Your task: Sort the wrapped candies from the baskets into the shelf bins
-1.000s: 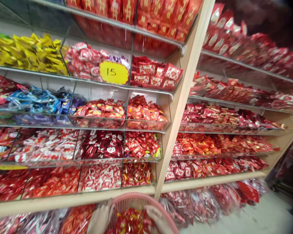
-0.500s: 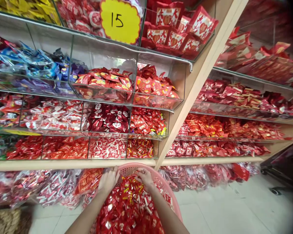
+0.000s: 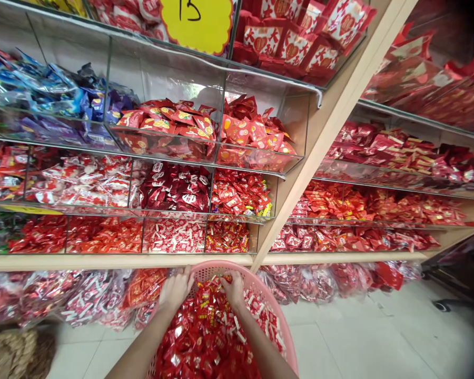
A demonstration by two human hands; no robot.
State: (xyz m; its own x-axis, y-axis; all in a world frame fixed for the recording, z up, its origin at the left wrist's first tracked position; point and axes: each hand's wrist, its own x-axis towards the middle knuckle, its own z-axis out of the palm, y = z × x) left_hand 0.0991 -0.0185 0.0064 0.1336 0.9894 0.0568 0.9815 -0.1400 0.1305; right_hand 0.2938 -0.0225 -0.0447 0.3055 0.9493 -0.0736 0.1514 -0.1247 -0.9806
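A pink plastic basket (image 3: 283, 316) with a perforated wall is filled with wrapped candies (image 3: 199, 337), mostly shiny red, with red-and-white ones along its right side. My left hand (image 3: 176, 289) is closed over the basket's far left rim. Inside the basket near the far edge, my right hand (image 3: 234, 290) is closed, fingers curled around red-and-gold wrapped candy (image 3: 228, 278). More candies with red and yellow wrappers (image 3: 209, 305) lie just left of it. Most of my right fingers are turned away from view.
A wooden shelf (image 3: 332, 131) with clear bins of packaged sweets rises beyond the basket. Its bottom ledge (image 3: 114, 261) runs just behind the rim. Plastic bags (image 3: 97, 295) of sweets lie under it. A yellow price sign (image 3: 197, 23) hangs above. A woven rope item (image 3: 11, 352) sits lower left.
The view has tilted down and come slightly nearer the shelf. My right hand has turned and its fingers have curled in more tightly; my left hand stays on the rim.
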